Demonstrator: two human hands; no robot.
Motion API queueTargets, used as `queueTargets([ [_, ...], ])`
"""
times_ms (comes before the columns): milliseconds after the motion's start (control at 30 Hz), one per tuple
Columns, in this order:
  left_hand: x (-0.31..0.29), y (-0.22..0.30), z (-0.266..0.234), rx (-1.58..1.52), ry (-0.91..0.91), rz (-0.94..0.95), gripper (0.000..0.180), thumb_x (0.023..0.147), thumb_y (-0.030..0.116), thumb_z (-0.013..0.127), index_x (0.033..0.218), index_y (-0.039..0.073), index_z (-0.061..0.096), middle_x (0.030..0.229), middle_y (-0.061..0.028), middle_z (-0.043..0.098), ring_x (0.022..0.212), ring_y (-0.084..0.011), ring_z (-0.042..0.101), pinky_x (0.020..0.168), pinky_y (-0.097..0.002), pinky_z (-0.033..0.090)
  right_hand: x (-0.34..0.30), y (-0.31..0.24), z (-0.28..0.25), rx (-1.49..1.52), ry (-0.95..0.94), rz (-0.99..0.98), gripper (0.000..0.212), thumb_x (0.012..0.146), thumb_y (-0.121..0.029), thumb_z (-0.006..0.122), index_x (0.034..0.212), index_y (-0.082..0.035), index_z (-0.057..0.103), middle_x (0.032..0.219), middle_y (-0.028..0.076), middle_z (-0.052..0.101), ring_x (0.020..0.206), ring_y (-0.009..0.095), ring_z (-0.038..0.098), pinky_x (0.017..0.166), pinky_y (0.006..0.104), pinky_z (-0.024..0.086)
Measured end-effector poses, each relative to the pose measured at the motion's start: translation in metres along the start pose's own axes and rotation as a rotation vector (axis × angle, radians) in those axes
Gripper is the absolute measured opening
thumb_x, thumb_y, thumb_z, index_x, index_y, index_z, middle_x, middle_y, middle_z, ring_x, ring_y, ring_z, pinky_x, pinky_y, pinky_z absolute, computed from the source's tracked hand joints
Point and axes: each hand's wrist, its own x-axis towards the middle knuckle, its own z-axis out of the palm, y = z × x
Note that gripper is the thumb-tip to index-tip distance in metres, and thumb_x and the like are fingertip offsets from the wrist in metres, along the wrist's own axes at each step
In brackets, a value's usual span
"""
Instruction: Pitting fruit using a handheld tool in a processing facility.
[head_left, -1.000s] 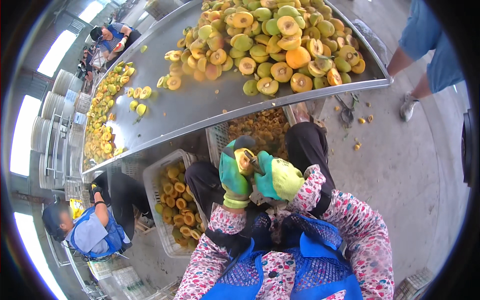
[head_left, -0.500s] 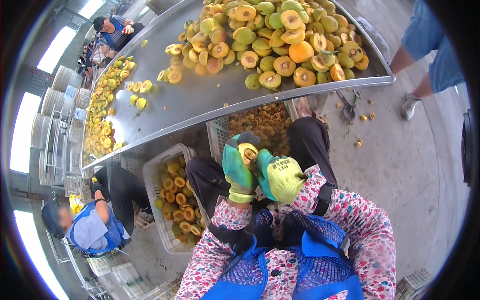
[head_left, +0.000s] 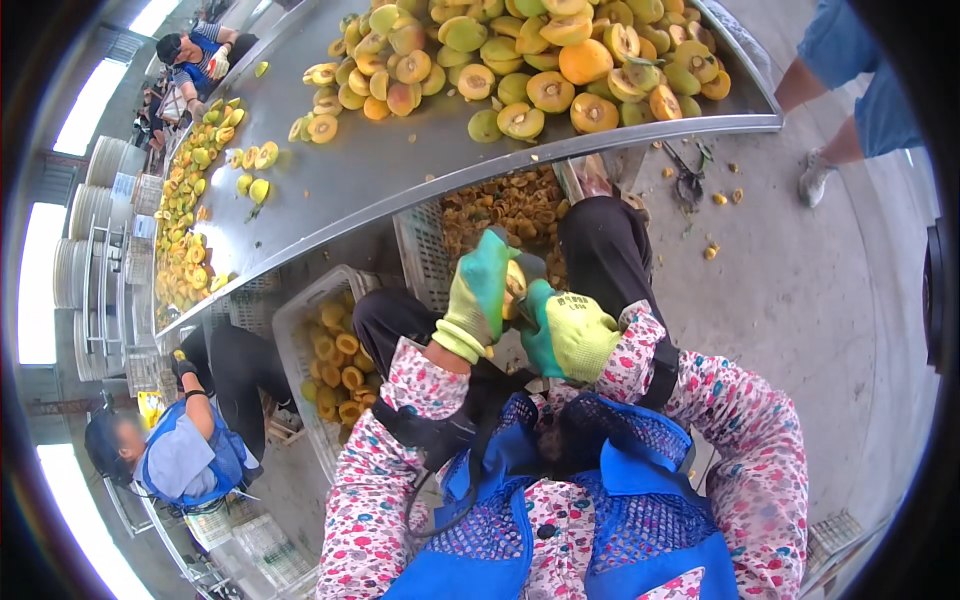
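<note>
My left hand (head_left: 478, 295), in a green and yellow glove, is closed round a halved yellow peach (head_left: 513, 289) with its cut face turned toward my right hand. My right hand (head_left: 572, 332), gloved alike, is closed and presses up against that fruit. A thin dark bit shows between its fingers and the peach, too small and covered to name. Both hands are above my lap, between my knees. Just beyond them a crate (head_left: 424, 250) holds brownish-orange scraps. By my left knee stands a white crate (head_left: 290, 335) of hollowed peach halves.
A metal table (head_left: 375, 165) spans the far side, its raised rim in front of me. Peach halves (head_left: 550, 92) are heaped on it, with more along its left end. Co-workers sit at left (head_left: 195, 450) and far left (head_left: 190, 60). Another person's leg (head_left: 845, 140) stands at right.
The view has shifted, so table and crates sit higher in it. My left hand has tilted more upright, turning the peach's cut face sideways. Both hands still hold on.
</note>
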Motion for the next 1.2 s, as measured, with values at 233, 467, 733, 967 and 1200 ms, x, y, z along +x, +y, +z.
queueTargets([
  [233,0.027,-0.049,-0.015,0.398,-0.030,0.597,0.023,0.093,0.022,0.047,0.081,0.002,0.053,0.069,-0.0074,0.064,0.053,-0.0188,0.059,0.047,-0.0255,0.047,-0.002,0.025,0.025,-0.011,0.000,-0.030,0.023,0.078,-0.017,0.062,0.091,-0.003,0.050,0.065,0.018,0.059,0.060,0.036,0.062,0.053,0.0438,0.047],
  [467,-0.010,-0.065,-0.009,0.615,0.115,0.554,0.023,0.081,0.021,0.063,0.088,0.001,0.055,0.071,-0.0120,0.065,0.064,-0.0219,0.065,0.057,-0.0329,0.051,0.003,0.035,0.037,0.118,-0.287,0.198,0.027,0.079,-0.022,0.062,0.093,-0.003,0.049,0.066,0.018,0.060,0.063,0.033,0.064,0.054,0.0429,0.048],
  [733,0.006,-0.042,-0.022,0.041,-0.137,0.067,0.036,0.092,0.032,0.051,0.072,0.003,0.053,0.063,-0.0075,0.062,0.056,-0.0171,0.059,0.048,-0.0335,0.045,0.000,0.036,0.040,0.033,-0.024,-0.280,0.030,0.076,-0.023,0.067,0.091,-0.003,0.050,0.066,0.018,0.059,0.061,0.033,0.061,0.052,0.0435,0.045],
  [967,-0.001,-0.045,-0.013,0.912,0.033,0.578,0.040,0.072,0.023,0.071,0.101,0.000,0.056,0.085,-0.0163,0.065,0.073,-0.0355,0.063,0.063,-0.0400,0.051,0.010,0.043,0.041,-0.263,-0.164,-0.025,0.022,0.079,-0.021,0.063,0.090,-0.007,0.051,0.062,0.016,0.057,0.058,0.028,0.062,0.052,0.0408,0.046],
  [1200,0.008,-0.047,0.010,0.206,0.271,0.494,0.025,0.091,0.019,0.049,0.071,0.003,0.052,0.055,-0.0074,0.056,0.048,-0.0151,0.053,0.047,-0.0284,0.041,0.021,0.051,0.054,0.026,-0.013,-0.141,0.021,0.076,-0.018,0.065,0.089,-0.008,0.053,0.065,0.013,0.060,0.056,0.027,0.062,0.049,0.0416,0.046],
])
